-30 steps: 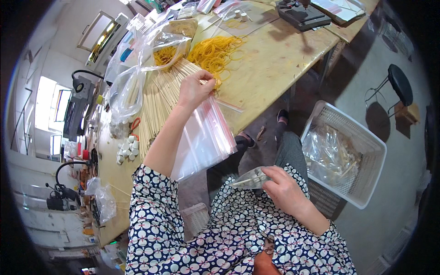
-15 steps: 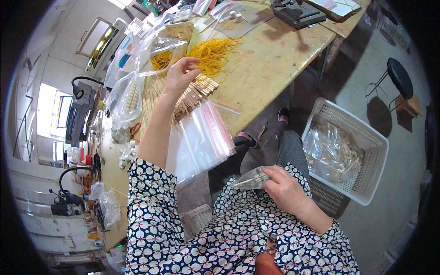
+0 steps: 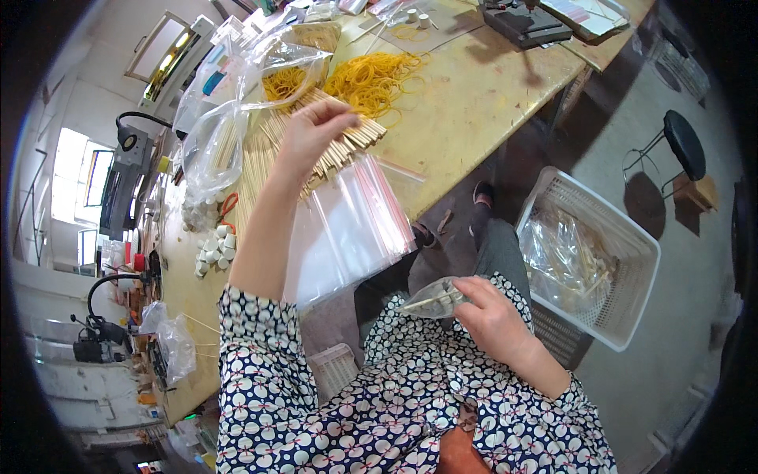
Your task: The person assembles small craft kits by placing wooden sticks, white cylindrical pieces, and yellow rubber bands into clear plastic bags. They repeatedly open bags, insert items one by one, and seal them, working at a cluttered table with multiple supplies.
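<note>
My left hand [image 3: 314,141] is over the wooden sticks [image 3: 359,136], thumb and fingers pinched together. Whatever lies between its fingertips is too small to make out. Just beyond it spreads a heap of yellow rubber bands [image 3: 367,83]. Below the wrist, a stack of clear zip bags [image 3: 339,225] with reddish top strips overhangs the table's edge. At my lap, my right hand [image 3: 499,322] grips a small clear plastic bag [image 3: 433,300] with a thin wooden stick and something greyish in it; its fingers partly cover the bag.
A white plastic basket [image 3: 649,276] holding filled clear bags stands on the floor at right. White cylindrical pieces [image 3: 215,251] lie on the table [image 3: 474,95] at left, near orange-handled scissors [image 3: 228,207]. A black stool [image 3: 684,146] is farther right.
My left hand has moved slightly nearer and to the right, from the rubber bands' edge to over the sticks. The right hand keeps its hold on the bag. The view has shifted slightly.
</note>
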A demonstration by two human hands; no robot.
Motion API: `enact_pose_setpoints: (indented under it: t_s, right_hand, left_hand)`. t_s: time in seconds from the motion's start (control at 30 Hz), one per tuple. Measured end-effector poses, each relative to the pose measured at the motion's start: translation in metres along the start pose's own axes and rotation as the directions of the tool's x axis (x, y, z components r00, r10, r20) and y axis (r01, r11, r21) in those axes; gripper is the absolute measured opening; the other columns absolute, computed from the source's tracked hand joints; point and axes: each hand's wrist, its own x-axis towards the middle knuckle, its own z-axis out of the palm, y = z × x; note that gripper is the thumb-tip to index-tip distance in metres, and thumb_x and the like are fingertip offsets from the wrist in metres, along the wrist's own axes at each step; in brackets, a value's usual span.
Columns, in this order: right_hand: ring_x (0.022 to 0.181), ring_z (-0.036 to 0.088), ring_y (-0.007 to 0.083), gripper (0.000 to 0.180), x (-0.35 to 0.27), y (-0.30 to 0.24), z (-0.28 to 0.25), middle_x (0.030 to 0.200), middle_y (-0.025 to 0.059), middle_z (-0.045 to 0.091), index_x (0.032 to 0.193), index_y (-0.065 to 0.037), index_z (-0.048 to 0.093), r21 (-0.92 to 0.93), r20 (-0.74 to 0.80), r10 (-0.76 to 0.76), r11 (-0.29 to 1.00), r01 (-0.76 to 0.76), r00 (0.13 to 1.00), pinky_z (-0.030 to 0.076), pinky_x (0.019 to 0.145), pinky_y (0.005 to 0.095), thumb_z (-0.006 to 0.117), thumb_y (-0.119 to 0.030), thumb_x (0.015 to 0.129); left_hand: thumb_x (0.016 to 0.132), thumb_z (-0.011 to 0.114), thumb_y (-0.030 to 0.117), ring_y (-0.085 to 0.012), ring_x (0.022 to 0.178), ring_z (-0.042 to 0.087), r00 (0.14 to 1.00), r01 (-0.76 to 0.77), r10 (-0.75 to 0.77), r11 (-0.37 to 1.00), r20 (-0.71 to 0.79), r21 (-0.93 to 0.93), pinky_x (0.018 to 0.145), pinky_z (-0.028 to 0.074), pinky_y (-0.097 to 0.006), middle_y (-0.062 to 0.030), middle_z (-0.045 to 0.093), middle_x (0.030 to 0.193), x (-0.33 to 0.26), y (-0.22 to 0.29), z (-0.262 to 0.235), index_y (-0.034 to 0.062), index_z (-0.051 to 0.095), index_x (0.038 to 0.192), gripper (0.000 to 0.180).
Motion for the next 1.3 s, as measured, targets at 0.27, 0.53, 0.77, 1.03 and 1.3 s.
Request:
enact_pose_setpoints:
  t_s: [0.27, 0.53, 0.77, 1.03, 1.3]
  right_hand:
    - [0.122, 0.060, 0.0410, 0.009, 0.016, -0.007, -0.004, 0.129, 0.0234, 0.062, 0.087, 0.003, 0.062, -0.033, 0.055, -0.004, 0.999, 0.006, 0.998, 0.050, 0.105, 0.0466, 0.066, 0.000, 0.080]
    - [0.125, 0.060, 0.0402, 0.009, 0.030, -0.017, 0.006, 0.132, 0.0244, 0.062, 0.081, 0.005, 0.063, -0.068, 0.101, -0.050, 0.996, 0.058, 0.994, 0.052, 0.104, 0.0449, 0.069, -0.001, 0.077]
    - [0.124, 0.061, 0.0402, 0.009, 0.032, -0.021, 0.019, 0.131, 0.0254, 0.063, 0.079, 0.005, 0.063, -0.067, 0.131, -0.100, 0.992, 0.109, 0.986, 0.053, 0.104, 0.0453, 0.068, 0.000, 0.073]
    - [0.124, 0.061, 0.0409, 0.010, 0.036, -0.027, 0.024, 0.130, 0.0261, 0.063, 0.079, 0.005, 0.063, -0.083, 0.169, -0.106, 0.989, 0.121, 0.980, 0.053, 0.103, 0.0460, 0.068, 0.001, 0.072]
    - [0.122, 0.062, 0.0401, 0.012, 0.042, -0.033, 0.023, 0.131, 0.0243, 0.063, 0.083, 0.004, 0.066, -0.049, 0.189, -0.102, 0.992, 0.113, 0.977, 0.053, 0.102, 0.0448, 0.069, 0.000, 0.073]
  left_hand:
    - [0.102, 0.066, 0.014, -0.0025, 0.055, 0.055, 0.825, 0.509, -0.227, 0.695, 0.517, -0.508, 0.049, 0.041, -0.015, -0.0086, 0.076, 0.093, -0.133, 0.009, 0.054, 0.0010, 0.068, 0.110, 0.016]
    - [0.105, 0.061, 0.018, -0.0111, 0.080, 0.074, 0.625, 0.768, -0.275, 0.385, 0.731, -0.512, 0.069, 0.061, -0.020, -0.0145, 0.076, 0.105, -0.203, -0.023, 0.073, -0.0025, 0.065, 0.123, 0.027]
    - [0.110, 0.048, 0.016, -0.0208, 0.092, 0.076, 0.648, 0.762, -0.283, 0.222, 0.708, -0.609, 0.080, 0.065, -0.028, -0.0234, 0.072, 0.118, -0.222, -0.041, 0.072, -0.0083, 0.059, 0.133, 0.036]
    - [0.110, 0.047, 0.017, -0.0221, 0.093, 0.076, 0.669, 0.742, -0.288, 0.228, 0.685, -0.630, 0.081, 0.064, -0.030, -0.0229, 0.071, 0.119, -0.233, -0.049, 0.068, -0.0081, 0.057, 0.136, 0.037]
    - [0.099, 0.063, 0.008, -0.0151, 0.080, 0.075, 0.939, 0.220, -0.212, 0.975, 0.272, 0.000, 0.068, 0.059, -0.025, -0.0132, 0.074, 0.112, -0.243, -0.024, 0.057, -0.0003, 0.070, 0.123, 0.026]
